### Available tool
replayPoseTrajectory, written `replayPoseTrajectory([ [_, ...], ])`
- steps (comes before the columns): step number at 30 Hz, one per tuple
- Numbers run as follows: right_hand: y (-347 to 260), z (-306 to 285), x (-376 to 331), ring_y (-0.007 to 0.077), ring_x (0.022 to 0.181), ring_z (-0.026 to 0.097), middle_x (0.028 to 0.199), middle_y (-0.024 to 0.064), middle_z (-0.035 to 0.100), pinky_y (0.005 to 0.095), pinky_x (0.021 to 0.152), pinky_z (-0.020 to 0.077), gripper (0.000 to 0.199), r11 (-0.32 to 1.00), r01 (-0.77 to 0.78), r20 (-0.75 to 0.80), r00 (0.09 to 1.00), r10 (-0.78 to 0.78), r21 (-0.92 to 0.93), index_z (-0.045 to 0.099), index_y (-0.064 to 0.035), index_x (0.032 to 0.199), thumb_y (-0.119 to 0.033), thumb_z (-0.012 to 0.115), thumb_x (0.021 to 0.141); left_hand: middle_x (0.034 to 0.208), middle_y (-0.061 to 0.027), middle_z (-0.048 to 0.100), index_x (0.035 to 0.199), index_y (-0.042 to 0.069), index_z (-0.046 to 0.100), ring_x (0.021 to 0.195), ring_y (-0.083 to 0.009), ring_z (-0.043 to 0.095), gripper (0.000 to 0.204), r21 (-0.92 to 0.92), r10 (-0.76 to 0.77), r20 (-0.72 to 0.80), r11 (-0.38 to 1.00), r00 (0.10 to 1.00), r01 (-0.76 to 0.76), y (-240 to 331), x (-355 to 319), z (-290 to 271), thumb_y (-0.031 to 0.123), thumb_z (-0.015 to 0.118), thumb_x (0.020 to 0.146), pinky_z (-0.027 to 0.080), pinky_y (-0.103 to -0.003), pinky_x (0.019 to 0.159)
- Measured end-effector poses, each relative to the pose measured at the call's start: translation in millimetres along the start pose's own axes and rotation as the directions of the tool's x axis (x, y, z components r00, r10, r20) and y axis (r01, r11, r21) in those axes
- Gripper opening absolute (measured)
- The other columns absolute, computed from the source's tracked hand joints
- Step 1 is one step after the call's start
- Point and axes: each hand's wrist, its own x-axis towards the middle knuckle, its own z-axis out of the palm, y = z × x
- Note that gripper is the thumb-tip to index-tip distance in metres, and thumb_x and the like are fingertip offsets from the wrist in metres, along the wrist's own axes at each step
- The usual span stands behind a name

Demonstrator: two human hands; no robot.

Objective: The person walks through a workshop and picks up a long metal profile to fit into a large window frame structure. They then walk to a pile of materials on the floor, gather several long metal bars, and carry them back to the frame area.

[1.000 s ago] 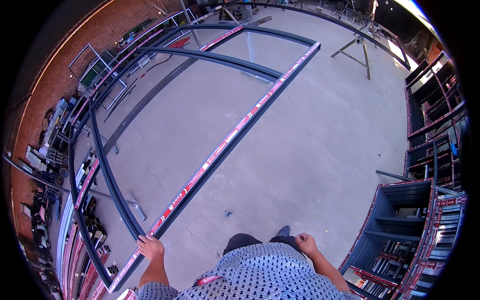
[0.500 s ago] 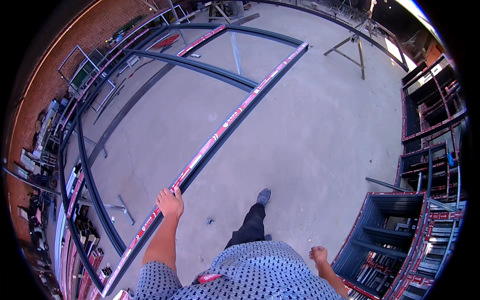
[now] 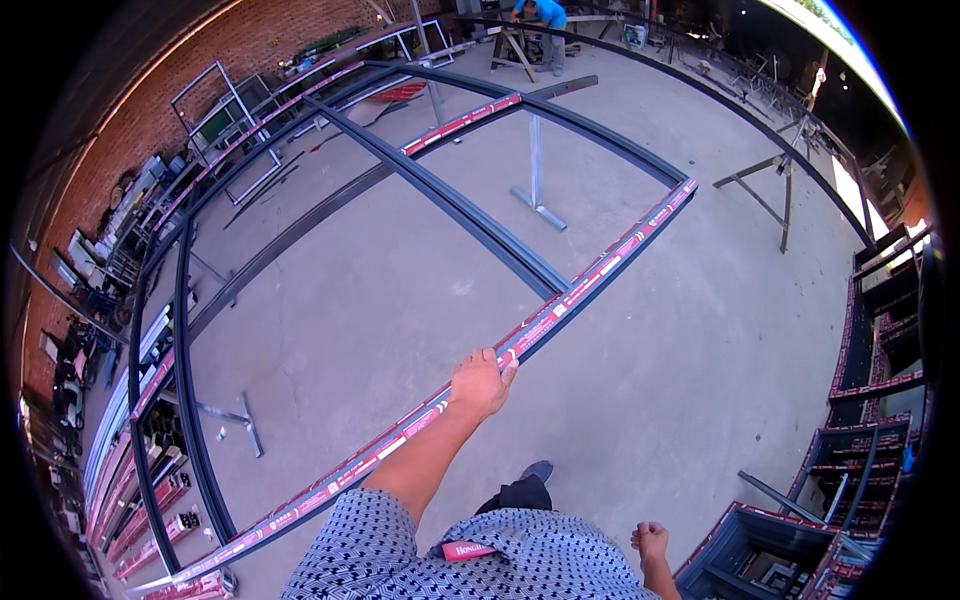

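- Workshop yard: bare concrete floor (image 3: pixel 400 290), brick wall (image 3: pixel 250 50) on the far left, stacked frame racks (image 3: pixel 870 350) along the right.
- Large dark metal frame (image 3: pixel 450 205), rectangular with a cross rail, carried level above the floor; near rail (image 3: pixel 600 270) wrapped in red-and-white protective tape.
- Left hand (image 3: pixel 481 384): grip curled over the taped near rail, fingers pressed on its top edge, arm extended.
- Right hand (image 3: pixel 650 541): well behind and right of the grip, loosely fisted, holding nothing.
- Steel trestle (image 3: pixel 770 195) and post stand (image 3: pixel 537 190) beyond the grip.
- Another person (image 3: pixel 540 20) works at the far end.
- Risk, judged: one-handed hold on a long frame; it could tilt, slip, or strike the stands.
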Motion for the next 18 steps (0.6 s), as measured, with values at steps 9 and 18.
replayPoseTrajectory([
  [9, -113.3, 58.8, 56.0, 0.0166, 0.082, 0.072, 0.087, 0.0103, 0.076, 0.0348, 0.077, 0.0573, 0.033, 0.884, 0.283, 0.228, 0.951, -0.208, -0.372, 0.075, 0.0012, 0.099, -0.031, 0.066, 0.096, 0.125, -0.0237, 0.064, 0.137, 0.0, 0.054, 0.115, -0.0427, 0.063, 0.059, 0.02, -0.073, 0.004, 0.997, 0.997, 0.072, 56.1, 44.1, -2.3, 0.05, 0.053, 0.105, 0.051, -0.053, 0.099],
  [18, -80.6, -28.3, 209.3, 0.0277, 0.086, 0.075, 0.091, 0.0158, 0.078, 0.0405, 0.083, 0.0588, 0.035, 0.96, 0.028, 0.081, 0.997, -0.005, -0.279, 0.079, -0.0068, 0.101, -0.037, 0.064, 0.091, 0.12, -0.0244, 0.066, 0.132, -0.002, 0.057, 0.112, -0.0459, 0.064, 0.051, 0.074, -0.18, -0.071, 0.98, 0.981, 0.185, 91.3, 41.0, -1.4, 0.042, 0.054, 0.107, 0.052, -0.053, 0.095],
])
